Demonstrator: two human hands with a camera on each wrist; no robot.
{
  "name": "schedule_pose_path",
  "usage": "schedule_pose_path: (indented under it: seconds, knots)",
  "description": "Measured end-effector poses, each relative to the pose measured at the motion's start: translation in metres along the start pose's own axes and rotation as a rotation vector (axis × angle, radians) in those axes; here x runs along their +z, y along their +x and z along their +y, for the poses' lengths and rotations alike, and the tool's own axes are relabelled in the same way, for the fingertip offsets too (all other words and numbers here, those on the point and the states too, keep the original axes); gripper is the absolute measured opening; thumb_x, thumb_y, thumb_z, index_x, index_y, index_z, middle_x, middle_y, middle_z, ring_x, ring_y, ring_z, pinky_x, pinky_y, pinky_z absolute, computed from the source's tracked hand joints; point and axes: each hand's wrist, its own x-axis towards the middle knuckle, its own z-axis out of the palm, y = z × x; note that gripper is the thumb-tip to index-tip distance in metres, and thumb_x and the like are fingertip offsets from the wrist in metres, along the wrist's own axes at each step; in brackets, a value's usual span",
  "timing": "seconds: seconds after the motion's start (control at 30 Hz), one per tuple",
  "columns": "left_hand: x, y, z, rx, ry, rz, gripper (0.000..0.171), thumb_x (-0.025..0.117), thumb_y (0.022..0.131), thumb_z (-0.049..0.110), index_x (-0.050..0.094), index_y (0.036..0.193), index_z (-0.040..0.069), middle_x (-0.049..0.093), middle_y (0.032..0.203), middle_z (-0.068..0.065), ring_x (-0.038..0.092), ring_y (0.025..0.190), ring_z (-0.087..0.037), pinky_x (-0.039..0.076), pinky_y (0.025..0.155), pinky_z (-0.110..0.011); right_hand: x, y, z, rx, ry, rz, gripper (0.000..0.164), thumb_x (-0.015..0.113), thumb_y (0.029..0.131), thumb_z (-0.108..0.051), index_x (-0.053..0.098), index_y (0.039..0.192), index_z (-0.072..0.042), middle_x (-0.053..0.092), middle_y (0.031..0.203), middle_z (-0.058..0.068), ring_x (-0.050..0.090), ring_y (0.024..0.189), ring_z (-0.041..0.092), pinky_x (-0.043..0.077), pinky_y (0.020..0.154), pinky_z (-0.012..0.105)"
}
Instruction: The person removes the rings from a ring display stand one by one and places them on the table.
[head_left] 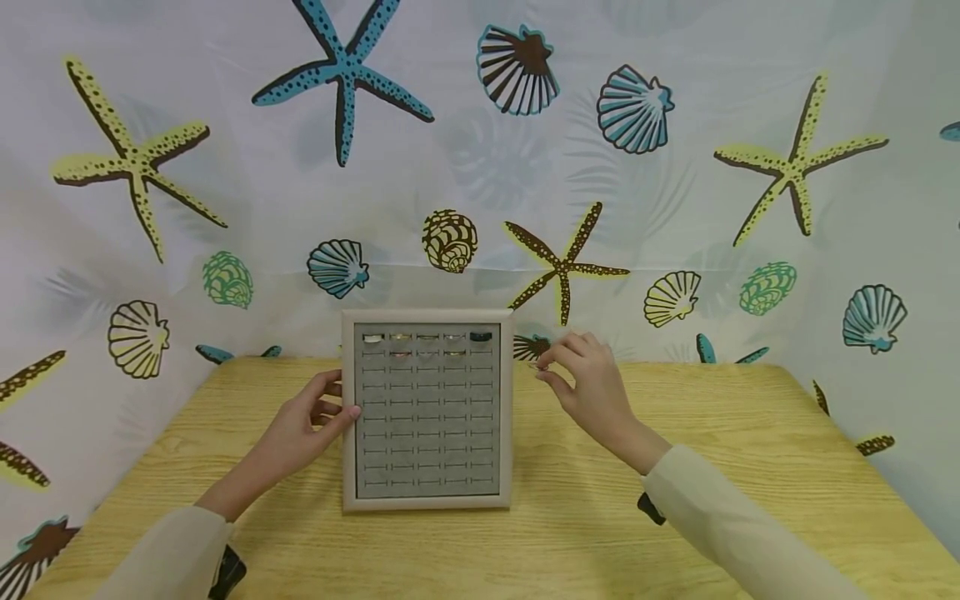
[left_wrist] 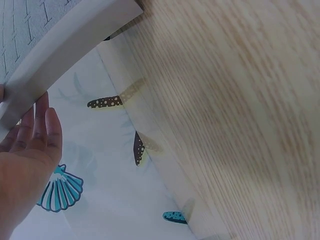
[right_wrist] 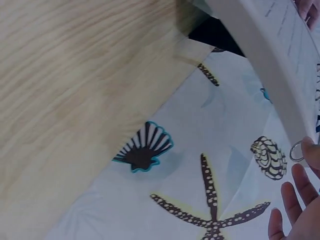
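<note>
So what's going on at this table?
Someone's left hand holds the left edge of a framed ring display standing on the table, while their right hand pinches a ring just to its right. Other rings sit in the top two rows; the rows below show none.

Ring [right_wrist: 291,152], too small for detail in head view! Right hand [right_wrist: 307,215] chopped by right-wrist view's edge; display frame [left_wrist: 65,50] runs off left-wrist view's corner.
</note>
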Motion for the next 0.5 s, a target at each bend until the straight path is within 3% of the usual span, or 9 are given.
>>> schedule_pose_path:
  seconds: [0.27, 0.5]
  knots:
    - [0.0, 0.0, -0.001, 0.006, 0.005, 0.005, 0.054, 0.055, 0.092, 0.028, 0.034, 0.136, 0.004, 0.054, 0.114, -0.016, 0.062, 0.093, -0.026, 0.051, 0.077, -0.032, 0.006, -0.028, 0.017, 0.013, -0.044, -0.079, 0.01, 0.074, 0.074, -0.016, 0.065, 0.08, -0.015, 0.061, 0.086, -0.001, 0.051, 0.077, 0.018, 0.034, 0.065, 0.031]
    - [-0.001, 0.0, -0.001, 0.012, 0.006, 0.006, 0.054, 0.055, 0.092, 0.026, 0.033, 0.136, 0.004, 0.054, 0.113, -0.015, 0.062, 0.093, -0.025, 0.049, 0.075, -0.022, 0.011, -0.052, 0.026, 0.01, -0.073, -0.15, 0.012, 0.076, 0.072, -0.015, 0.065, 0.078, -0.016, 0.061, 0.085, -0.003, 0.05, 0.074, 0.015, 0.029, 0.062, 0.026]
